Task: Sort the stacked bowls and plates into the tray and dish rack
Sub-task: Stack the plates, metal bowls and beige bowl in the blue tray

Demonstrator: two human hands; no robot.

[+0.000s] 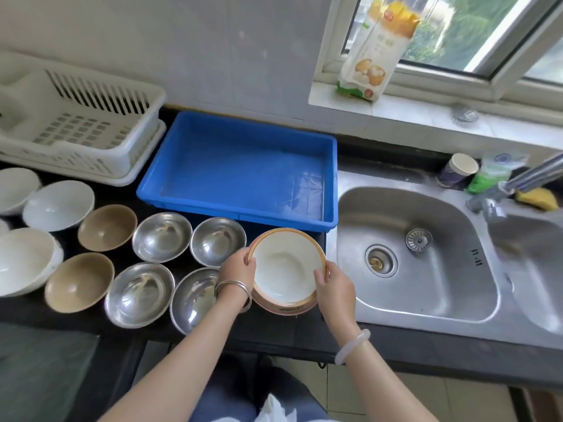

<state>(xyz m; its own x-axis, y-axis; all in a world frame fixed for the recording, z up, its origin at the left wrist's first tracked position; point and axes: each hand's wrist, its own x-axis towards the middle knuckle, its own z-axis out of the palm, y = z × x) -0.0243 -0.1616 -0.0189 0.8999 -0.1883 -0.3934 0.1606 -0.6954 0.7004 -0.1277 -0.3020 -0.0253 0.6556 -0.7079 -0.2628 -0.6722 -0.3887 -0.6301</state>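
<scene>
- Head view: the left hand holds the left edge of the top plate. Its thumb lies over the rim, so its grip is clamped on that plate
- The right hand holds the right edge of the same plate, and its grip is clamped on it too
- The top plate is white inside with an orange rim. It is on top of a small stack of the same kind. I cannot tell if it is lifted off the stack or not
- The stack sits on the dark worktop, just in front of the blue tray and beside the sink
- The white dish rack stands just beside the tray, at the back left
- Four steel bowls sit in two rows left of the stack. The left arm goes over the nearest one
- Two brown bowls come next, then white bowls at the left edge
- Behind the sink are a tap, a yellow sponge and a paper cup
- A bag leans on the window sill
</scene>
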